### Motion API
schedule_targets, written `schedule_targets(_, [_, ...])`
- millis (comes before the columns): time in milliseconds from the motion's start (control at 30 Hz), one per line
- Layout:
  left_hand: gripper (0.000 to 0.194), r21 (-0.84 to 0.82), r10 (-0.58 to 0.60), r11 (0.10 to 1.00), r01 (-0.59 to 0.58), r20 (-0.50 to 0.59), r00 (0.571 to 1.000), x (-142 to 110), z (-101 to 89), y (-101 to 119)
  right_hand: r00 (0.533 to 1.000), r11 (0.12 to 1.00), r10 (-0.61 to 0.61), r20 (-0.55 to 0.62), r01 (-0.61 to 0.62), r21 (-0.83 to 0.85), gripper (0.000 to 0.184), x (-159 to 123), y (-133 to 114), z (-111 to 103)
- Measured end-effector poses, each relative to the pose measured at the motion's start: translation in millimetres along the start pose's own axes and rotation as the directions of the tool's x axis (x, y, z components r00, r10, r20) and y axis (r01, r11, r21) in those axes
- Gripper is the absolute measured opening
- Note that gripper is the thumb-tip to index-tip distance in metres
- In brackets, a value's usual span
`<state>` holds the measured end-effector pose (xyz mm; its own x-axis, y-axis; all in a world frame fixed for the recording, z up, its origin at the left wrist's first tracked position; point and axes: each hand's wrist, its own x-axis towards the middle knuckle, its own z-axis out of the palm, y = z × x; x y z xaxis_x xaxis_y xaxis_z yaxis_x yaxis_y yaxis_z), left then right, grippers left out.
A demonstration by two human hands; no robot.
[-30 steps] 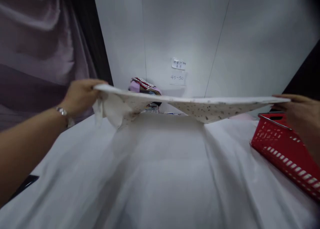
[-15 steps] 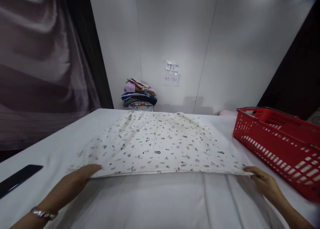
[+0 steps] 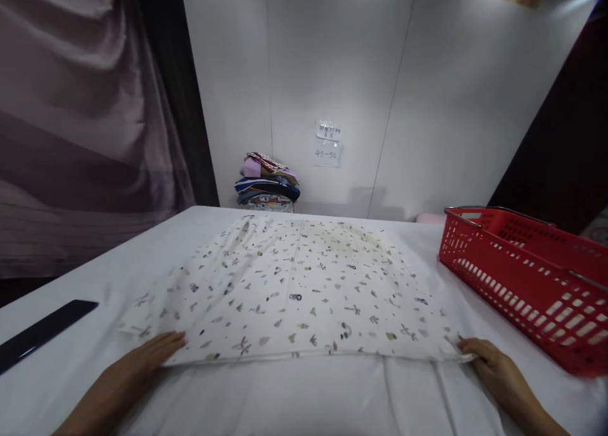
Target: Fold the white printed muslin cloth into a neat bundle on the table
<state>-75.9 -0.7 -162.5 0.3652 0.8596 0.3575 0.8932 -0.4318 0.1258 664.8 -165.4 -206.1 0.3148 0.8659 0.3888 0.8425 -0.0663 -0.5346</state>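
A white cloth with a small grey, green and brown print (image 3: 304, 290) lies spread over the white-covered table, its near edge running between my hands. A few soft wrinkles show on its left side. My left hand (image 3: 137, 366) rests at the near left part of the cloth, fingers stretched out flat on top; its thumb is hidden. At the near right corner, my right hand (image 3: 491, 363) pinches the cloth's edge between thumb and fingers.
On the right stands a red perforated basket (image 3: 513, 271) with metal handles. A flat black object (image 3: 47, 331) lies at the left. Folded fabrics (image 3: 268, 182) are stacked at the back, by a white wall (image 3: 332, 56) bearing paper labels (image 3: 327, 154). A draped curtain (image 3: 80, 138) hangs left.
Both hands have come down from holding the cloth stretched in the air. The cloth now lies on the table, its near edge drawn closer to me. My left hand's fingers have flattened on it.
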Motion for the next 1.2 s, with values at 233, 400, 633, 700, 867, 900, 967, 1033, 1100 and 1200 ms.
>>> schedule_targets(233, [0.044,0.222,0.12,0.967,-0.122,0.023,0.993,7.3,-0.6,44.3,0.951,0.89,-0.289,0.107,0.308,-0.335,0.026,-10.7,-4.2,-4.7])
schedule_targets(400, [0.038,0.174,0.273,0.943,-0.284,0.083,0.958,20.8,6.3,102.8,0.912,0.72,-0.363,0.192,0.405,-0.563,0.033,-16.2,-34.9,-11.7])
schedule_targets(633, [0.03,0.058,0.459,0.885,-0.461,0.05,0.887,50.3,33.7,169.4,0.858,0.688,-0.415,0.302,0.513,-0.513,0.031,-11.6,-92.6,8.8])
schedule_targets(700, [0.025,0.035,0.498,0.866,-0.499,0.045,0.866,56.4,39.2,184.1,0.845,0.699,-0.437,0.309,0.535,-0.475,0.029,-9.2,-106.0,18.1])
schedule_targets(867, [0.019,-0.037,0.534,0.845,-0.534,0.109,0.838,65.5,44.3,214.8,0.795,0.729,-0.499,0.346,0.6,-0.329,0.022,-3.9,-135.0,39.8])
schedule_targets(900, [0.018,-0.054,0.524,0.851,-0.522,0.129,0.842,66.7,44.5,219.7,0.786,0.734,-0.506,0.357,0.609,-0.301,0.022,-2.9,-140.6,43.6])
schedule_targets(967, [0.016,-0.09,0.503,0.864,-0.495,0.172,0.847,68.8,44.8,227.7,0.769,0.745,-0.515,0.379,0.62,-0.244,0.023,-0.9,-152.0,50.8])
schedule_targets(1033, [0.016,-0.135,0.494,0.869,-0.476,0.204,0.845,70.3,45.6,233.1,0.752,0.754,-0.529,0.392,0.629,-0.189,0.024,1.2,-163.7,57.7])
schedule_targets(1100, [0.017,-0.194,0.493,0.867,-0.459,0.204,0.846,71.0,47.3,235.7,0.735,0.758,-0.553,0.393,0.639,-0.129,0.024,2.8,-175.9,65.0])
schedule_targets(1200, [0.024,-0.287,0.47,0.865,-0.412,0.17,0.866,71.9,50.8,235.8,0.699,0.749,-0.599,0.391,0.662,-0.034,0.025,4.1,-194.1,77.3])
